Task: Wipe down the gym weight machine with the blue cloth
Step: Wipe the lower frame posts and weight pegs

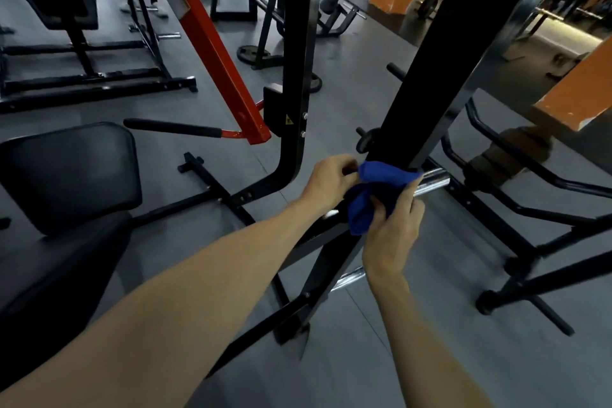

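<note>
Blue cloth (377,189) wrapped around black upright post (427,83) of weight machine, low on post. Right hand (392,228) gripped on cloth below post; left hand (331,179) pinched on cloth's left edge. Chrome bar (432,180) seen just right of post; black seat pad (69,175) well left; red arm (212,46) beyond.

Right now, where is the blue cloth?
In the head view, just right of centre, the blue cloth is wrapped against the black upright post, held by the left hand and right hand, beside a chrome bar.

Dim, soft indoor light; wide-angle bending at edges, slight blur throughout.
</note>
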